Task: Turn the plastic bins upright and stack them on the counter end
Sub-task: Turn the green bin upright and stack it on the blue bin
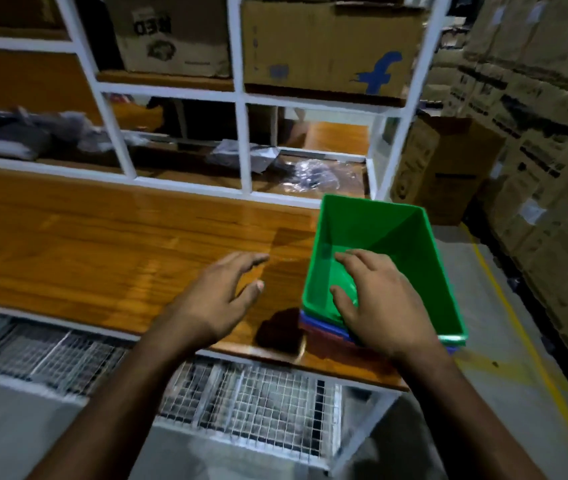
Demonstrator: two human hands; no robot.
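Sitting upright atop the blue bin (pixel 324 323) at the table's (pixel 102 244) right end, the green bin (pixel 424 271) runs lengthwise away from the person. The right hand (pixel 376 299) hovers over its near rim, fingers (pixel 345 259) spread and holding nothing; the left hand (pixel 216 299), equally loose, is beside it over bare table.

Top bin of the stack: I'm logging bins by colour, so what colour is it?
Green, clearest in the head view.

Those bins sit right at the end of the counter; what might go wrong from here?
1. The green bin tops a stack whose blue bin and red bin rims show beneath, near the counter corner; a push could tip it onto the floor.
2. The right hand reaches over the near rim and might drag the stack on withdrawing.
3. The left hand hovers open, steadying nothing.
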